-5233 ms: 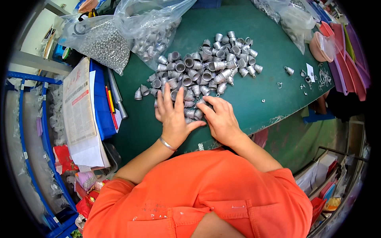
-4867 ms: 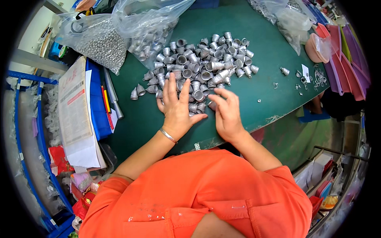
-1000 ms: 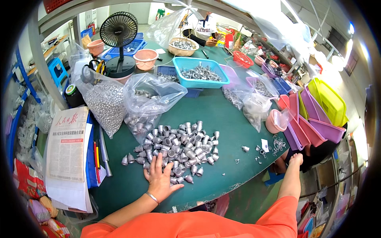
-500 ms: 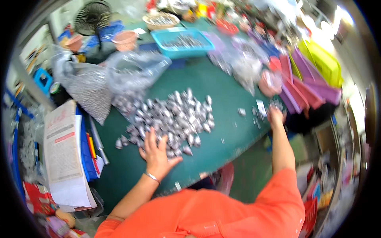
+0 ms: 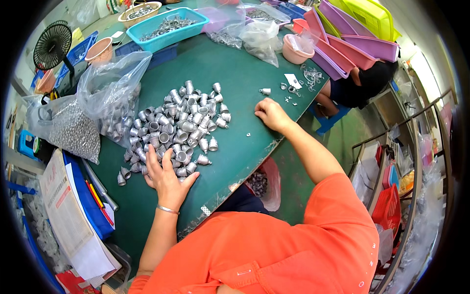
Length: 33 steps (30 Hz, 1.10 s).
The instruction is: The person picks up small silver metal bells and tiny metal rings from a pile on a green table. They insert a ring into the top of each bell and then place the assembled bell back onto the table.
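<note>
A heap of small silver metal bell-shaped pieces (image 5: 188, 120) lies on the green table. On the near side of the heap rests my left hand (image 5: 166, 179), its fingers spread and the fingertips touching the closest pieces. My right hand (image 5: 271, 116) is over the table to the right of the heap, fingers curled in. Whatever it may hold is hidden under the fingers. Just beyond it lies a lone bell-shaped piece (image 5: 265, 91). Farther right are a white card (image 5: 292, 81) and a scatter of small metal hooks and rings (image 5: 311, 76).
Clear bags of metal parts (image 5: 73, 125) stand at the left, above papers (image 5: 73, 210) on a blue folder. A turquoise tray (image 5: 161, 41) is at the back. Stacked plastic bins (image 5: 338, 54) and a pink bowl (image 5: 297, 51) stand far right, beside another seated person (image 5: 369, 83).
My right hand has come back from the small hooks toward the heap, fingers curled. My left hand stays spread at the heap's near side. The view has shifted.
</note>
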Motion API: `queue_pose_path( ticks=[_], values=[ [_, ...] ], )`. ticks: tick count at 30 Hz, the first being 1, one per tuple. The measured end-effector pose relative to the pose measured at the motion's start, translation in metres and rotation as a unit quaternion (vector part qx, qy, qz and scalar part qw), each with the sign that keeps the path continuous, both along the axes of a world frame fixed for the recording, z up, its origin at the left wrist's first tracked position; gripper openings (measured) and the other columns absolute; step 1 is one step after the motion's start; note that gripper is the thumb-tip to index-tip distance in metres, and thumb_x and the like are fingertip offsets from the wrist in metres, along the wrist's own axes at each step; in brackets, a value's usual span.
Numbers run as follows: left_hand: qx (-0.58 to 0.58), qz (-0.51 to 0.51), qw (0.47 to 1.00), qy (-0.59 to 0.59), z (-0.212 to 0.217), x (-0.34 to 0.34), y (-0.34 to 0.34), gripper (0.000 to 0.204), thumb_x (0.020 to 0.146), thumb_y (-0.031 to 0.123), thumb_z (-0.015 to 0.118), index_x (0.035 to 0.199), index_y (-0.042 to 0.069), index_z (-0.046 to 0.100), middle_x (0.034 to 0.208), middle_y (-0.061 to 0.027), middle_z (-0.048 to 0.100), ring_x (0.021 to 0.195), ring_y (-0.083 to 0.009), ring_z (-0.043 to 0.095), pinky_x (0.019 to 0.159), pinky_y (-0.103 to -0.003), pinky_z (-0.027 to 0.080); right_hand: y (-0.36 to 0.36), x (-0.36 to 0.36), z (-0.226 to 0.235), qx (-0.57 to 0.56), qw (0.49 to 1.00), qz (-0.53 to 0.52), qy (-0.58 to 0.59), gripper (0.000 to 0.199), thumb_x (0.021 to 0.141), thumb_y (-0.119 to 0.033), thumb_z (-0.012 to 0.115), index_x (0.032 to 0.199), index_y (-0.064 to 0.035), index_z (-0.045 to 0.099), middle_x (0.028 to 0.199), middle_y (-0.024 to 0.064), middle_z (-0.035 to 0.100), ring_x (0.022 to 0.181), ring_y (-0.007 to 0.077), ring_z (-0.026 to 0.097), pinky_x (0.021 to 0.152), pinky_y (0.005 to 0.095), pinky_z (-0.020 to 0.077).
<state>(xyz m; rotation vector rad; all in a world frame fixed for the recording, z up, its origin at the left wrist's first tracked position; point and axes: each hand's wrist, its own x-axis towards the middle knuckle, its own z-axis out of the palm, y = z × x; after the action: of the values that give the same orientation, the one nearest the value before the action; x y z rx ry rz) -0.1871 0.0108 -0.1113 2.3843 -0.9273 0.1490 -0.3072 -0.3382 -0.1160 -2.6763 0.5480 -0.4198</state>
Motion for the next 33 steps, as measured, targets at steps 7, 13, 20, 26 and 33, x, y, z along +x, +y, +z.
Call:
queue_pose_path(
  ticks=[7,13,20,26,33],
  values=[
    [0.004,-0.001,1.000,0.011,0.003,0.000,0.001,0.089,0.051,0.033,0.085,0.125,0.013,0.042,0.146,-0.0160,0.013,0.133,-0.0365,0.017,0.099,-0.060,0.019,-0.042,-0.010,0.002,0.037,0.980,-0.169,-0.093,0.020,0.075,-0.008,0.064,0.093,-0.0013,0.062,0.086,0.0158,0.063,0.079,0.0300,0.062,0.074,0.0349,0.0490],
    [0.010,-0.002,1.000,0.013,0.005,-0.001,-0.002,0.089,0.051,0.031,0.085,0.126,0.015,0.040,0.146,-0.0166,0.014,0.132,-0.0383,0.019,0.103,-0.054,0.018,-0.054,0.011,0.005,0.063,0.969,-0.237,-0.028,0.027,0.077,-0.017,0.066,0.099,-0.0035,0.062,0.089,0.0168,0.065,0.084,0.0314,0.063,0.076,0.0380,0.0488],
    [0.008,-0.003,1.000,0.001,0.002,0.000,0.001,0.089,0.051,0.031,0.084,0.126,0.015,0.040,0.146,-0.0165,0.015,0.132,-0.0379,0.020,0.103,-0.054,0.018,0.034,0.060,0.013,0.132,0.981,-0.092,-0.107,0.032,0.076,-0.020,0.070,0.101,-0.0024,0.059,0.088,0.0180,0.064,0.080,0.0284,0.064,0.072,0.0359,0.0498],
    [0.004,-0.009,1.000,-0.006,-0.001,0.003,0.000,0.088,0.052,0.031,0.083,0.127,0.014,0.040,0.146,-0.0159,0.015,0.132,-0.0373,0.020,0.105,-0.052,0.016,0.114,0.079,0.033,0.222,0.957,0.084,-0.165,0.030,0.074,-0.013,0.070,0.100,-0.0021,0.059,0.069,0.0110,0.058,0.061,0.0211,0.056,0.060,0.0336,0.0463],
    [0.000,-0.007,1.000,-0.008,0.001,0.001,0.002,0.088,0.052,0.031,0.083,0.127,0.014,0.040,0.146,-0.0162,0.016,0.131,-0.0372,0.022,0.104,-0.052,0.017,0.030,0.034,0.005,0.183,0.959,-0.084,-0.200,0.012,0.077,-0.011,0.065,0.085,-0.0026,0.065,0.085,0.0105,0.063,0.078,0.0199,0.060,0.071,0.0301,0.0481]
  ],
)
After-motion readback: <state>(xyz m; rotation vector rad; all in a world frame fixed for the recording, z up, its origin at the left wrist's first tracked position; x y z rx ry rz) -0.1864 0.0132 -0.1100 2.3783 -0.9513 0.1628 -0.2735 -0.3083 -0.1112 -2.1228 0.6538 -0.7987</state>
